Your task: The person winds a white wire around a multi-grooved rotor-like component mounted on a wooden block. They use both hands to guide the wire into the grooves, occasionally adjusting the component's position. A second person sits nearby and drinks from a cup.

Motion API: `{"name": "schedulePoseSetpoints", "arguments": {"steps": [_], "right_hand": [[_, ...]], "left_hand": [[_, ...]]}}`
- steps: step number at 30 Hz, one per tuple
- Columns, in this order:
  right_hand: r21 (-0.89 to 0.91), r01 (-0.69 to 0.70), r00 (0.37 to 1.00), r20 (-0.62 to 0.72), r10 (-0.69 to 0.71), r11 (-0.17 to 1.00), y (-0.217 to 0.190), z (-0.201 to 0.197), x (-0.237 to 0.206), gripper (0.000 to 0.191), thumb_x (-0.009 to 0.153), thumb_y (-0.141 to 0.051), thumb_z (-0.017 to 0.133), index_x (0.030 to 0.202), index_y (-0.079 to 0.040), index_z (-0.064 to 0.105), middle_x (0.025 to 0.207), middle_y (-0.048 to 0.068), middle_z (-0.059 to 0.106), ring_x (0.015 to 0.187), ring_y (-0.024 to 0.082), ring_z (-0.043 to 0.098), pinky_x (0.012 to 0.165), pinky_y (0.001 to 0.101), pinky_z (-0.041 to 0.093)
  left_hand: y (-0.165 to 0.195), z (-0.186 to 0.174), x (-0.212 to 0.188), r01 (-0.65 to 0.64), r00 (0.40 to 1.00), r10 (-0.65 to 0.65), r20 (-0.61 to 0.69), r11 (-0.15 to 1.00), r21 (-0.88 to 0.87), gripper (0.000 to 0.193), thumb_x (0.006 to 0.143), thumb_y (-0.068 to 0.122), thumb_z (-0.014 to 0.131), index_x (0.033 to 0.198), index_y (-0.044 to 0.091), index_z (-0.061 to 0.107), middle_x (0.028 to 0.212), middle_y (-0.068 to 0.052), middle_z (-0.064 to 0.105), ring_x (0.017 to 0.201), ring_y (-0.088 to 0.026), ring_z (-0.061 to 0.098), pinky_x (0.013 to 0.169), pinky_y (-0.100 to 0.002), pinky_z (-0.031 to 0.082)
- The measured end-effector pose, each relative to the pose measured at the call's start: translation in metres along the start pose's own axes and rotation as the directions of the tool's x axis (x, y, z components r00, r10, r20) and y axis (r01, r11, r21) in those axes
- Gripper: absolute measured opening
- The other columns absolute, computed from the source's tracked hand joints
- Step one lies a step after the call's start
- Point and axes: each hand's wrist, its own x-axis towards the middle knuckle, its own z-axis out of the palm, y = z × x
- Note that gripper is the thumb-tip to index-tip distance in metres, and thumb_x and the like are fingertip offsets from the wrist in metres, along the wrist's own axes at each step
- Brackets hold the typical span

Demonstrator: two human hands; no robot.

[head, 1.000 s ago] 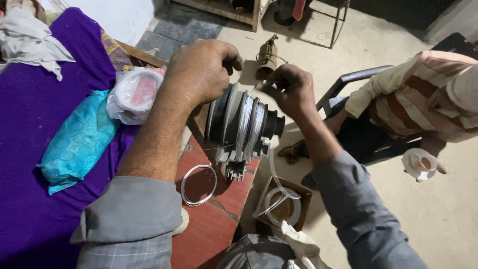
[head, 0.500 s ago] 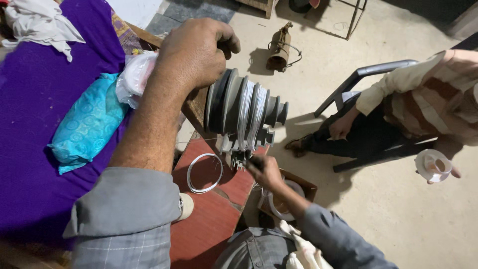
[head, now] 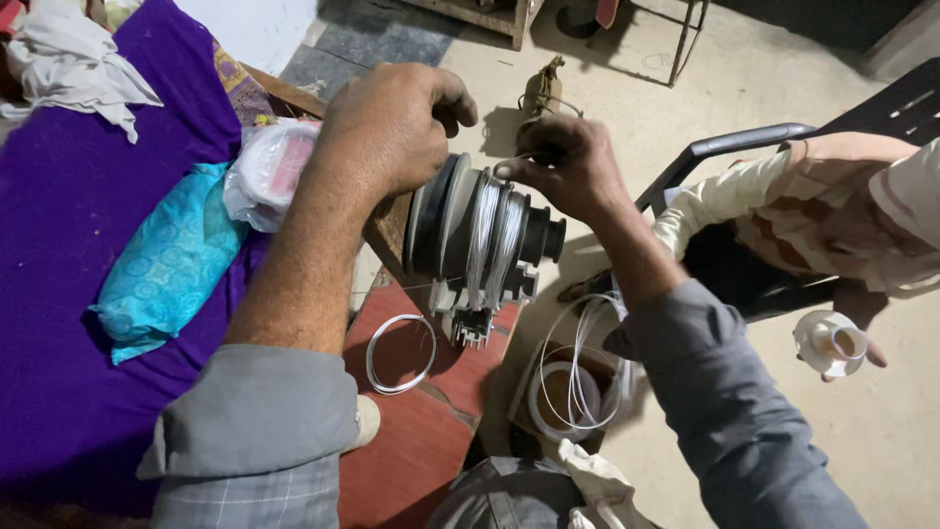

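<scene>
One stepped black winding former, held in the air above the red desk, long axis level, narrow end pointing right. Left hand: grip closed over its wide end. Right hand: fingertips pinched on one white wire at its top. One loose wire ring on the desk below; one wire coil lower right of the former. Left of it: one clear packet, one teal pouch, purple bedcover

A black stepped winding former, its grooves wrapped in pale wire, held sideways above a red stool.
</scene>
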Motion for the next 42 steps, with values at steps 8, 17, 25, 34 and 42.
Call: {"name": "schedulePoseSetpoints", "arguments": {"steps": [8, 17, 25, 34, 42], "right_hand": [[0.411, -0.526, 0.838, 0.099, 0.537, 0.745, 0.064, 0.041, -0.034, 0.029, 0.089, -0.034, 0.084, 0.082, -0.010, 0.069, 0.063, -0.006, 0.054, 0.052, 0.003, 0.044, 0.043, 0.0217, 0.030], [0.516, -0.420, 0.906, 0.198, 0.373, 0.746, 0.115, 0.062, -0.036, 0.023, 0.096, -0.022, 0.076, 0.082, -0.006, 0.066, 0.072, -0.007, 0.060, 0.066, 0.001, 0.050, 0.056, 0.0201, 0.040], [0.637, -0.417, 0.906, 0.232, 0.354, 0.649, 0.119, 0.074, -0.050, 0.017, 0.098, -0.011, 0.070, 0.083, -0.004, 0.064, 0.076, -0.006, 0.062, 0.070, 0.002, 0.054, 0.061, 0.0222, 0.045], [0.648, -0.424, 0.902, 0.241, 0.357, 0.633, 0.112, 0.074, -0.054, 0.011, 0.095, -0.005, 0.069, 0.085, -0.002, 0.066, 0.077, -0.005, 0.063, 0.071, 0.004, 0.056, 0.061, 0.0227, 0.047], [0.662, -0.462, 0.882, 0.271, 0.387, 0.590, 0.112, 0.076, -0.055, 0.016, 0.095, -0.003, 0.069, 0.080, -0.003, 0.063, 0.074, -0.005, 0.060, 0.067, 0.004, 0.054, 0.057, 0.0236, 0.045]], "left_hand": [[-0.001, -0.001, 0.000, -0.037, 0.999, 0.037, -0.007, 0.999, -0.023, 0.035, 0.081, 0.004, 0.066, 0.105, 0.025, 0.080, 0.102, 0.000, 0.079, 0.095, -0.020, 0.074, 0.090, -0.042, 0.056], [-0.003, -0.001, 0.002, -0.044, 0.999, 0.044, 0.005, 0.999, -0.032, 0.035, 0.080, 0.004, 0.068, 0.106, 0.025, 0.080, 0.103, -0.001, 0.078, 0.096, -0.020, 0.074, 0.090, -0.042, 0.056], [0.000, 0.001, 0.002, 0.009, 0.999, -0.009, 0.042, 1.000, -0.002, 0.032, 0.082, 0.008, 0.070, 0.106, 0.028, 0.079, 0.104, 0.002, 0.078, 0.095, -0.018, 0.074, 0.092, -0.044, 0.055], [0.001, 0.000, -0.001, 0.001, 1.000, -0.001, 0.025, 1.000, 0.004, 0.032, 0.082, 0.009, 0.072, 0.107, 0.027, 0.080, 0.103, 0.001, 0.079, 0.094, -0.018, 0.074, 0.089, -0.042, 0.055], [0.005, -0.003, -0.004, 0.030, 0.999, -0.029, 0.040, 0.999, -0.014, 0.033, 0.081, 0.009, 0.072, 0.107, 0.027, 0.080, 0.102, 0.000, 0.079, 0.092, -0.018, 0.075, 0.089, -0.041, 0.057]]}}
